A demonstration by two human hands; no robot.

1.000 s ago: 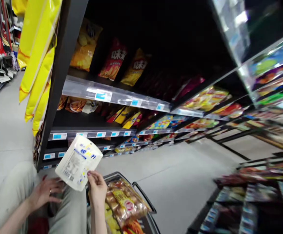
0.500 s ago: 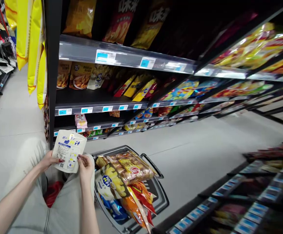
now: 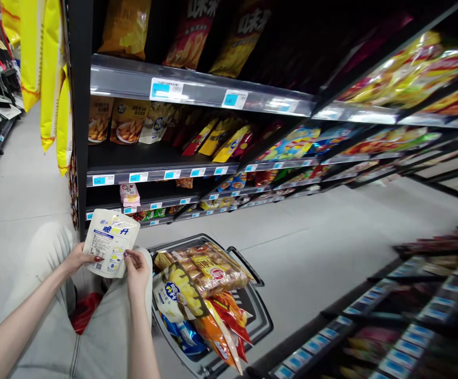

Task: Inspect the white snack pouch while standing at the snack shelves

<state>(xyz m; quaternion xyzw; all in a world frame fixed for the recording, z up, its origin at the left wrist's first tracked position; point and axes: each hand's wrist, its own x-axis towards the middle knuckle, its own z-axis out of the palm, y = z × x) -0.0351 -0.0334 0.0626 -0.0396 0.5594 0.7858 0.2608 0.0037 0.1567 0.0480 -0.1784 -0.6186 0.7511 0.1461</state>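
A cream-coloured snack pouch (image 3: 111, 243) with blue and yellow print is held up over my knees, its printed panel facing me. My left hand (image 3: 75, 259) grips its lower left edge, thumb across the front. My right hand (image 3: 136, 265) pinches the lower right edge between thumb and fingers. Just right of my right knee stands a grey shopping basket (image 3: 266, 316) on the floor. In it lie a clear pack of brown baked snacks (image 3: 209, 271), a pouch picturing yellow fries (image 3: 179, 295), orange and red bags (image 3: 219, 326) and a blue packet (image 3: 189, 337).
A black shelf unit (image 3: 158, 155) with snack bags and price tags rises in front of me and runs off to the right. Yellow bags (image 3: 51, 73) hang at its left end. Another tagged shelf (image 3: 331, 334) stands at the lower right. Grey floor (image 3: 311, 226) lies between them.
The view has shifted very slightly, so the shelves appear a little further left. Both hands keep the same hold on the pouch, and the basket's contents look unchanged.
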